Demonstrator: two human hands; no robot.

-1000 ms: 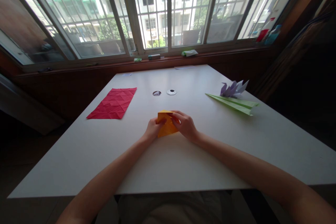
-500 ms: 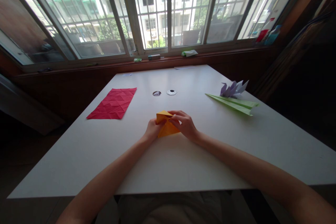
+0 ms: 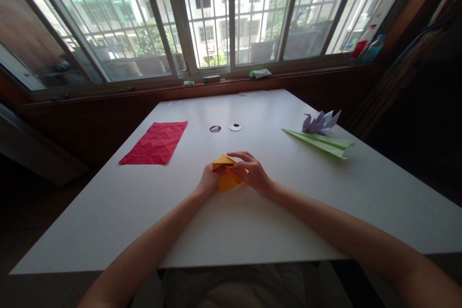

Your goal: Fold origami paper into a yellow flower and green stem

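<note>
Folded yellow-orange paper piece [image 3: 230, 184] is at the middle of the white bench [image 3: 180, 236], between both hands; contact with the surface cannot be confirmed. The left hand [image 3: 209, 178] has its grip closed on the left side, apparently to steady it. The right hand [image 3: 254, 173] has partly spread fingers at the right side; whether they pinch cannot be told. A creased red paper sheet [image 3: 155, 143] lies left, a pale green folded-paper dart [image 3: 319, 143] right, both well apart, presumably to avoid interference.

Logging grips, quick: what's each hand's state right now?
Left hand: closed, holding the folded orange paper.
Right hand: touching that paper; whether gripping cannot be told.
</note>
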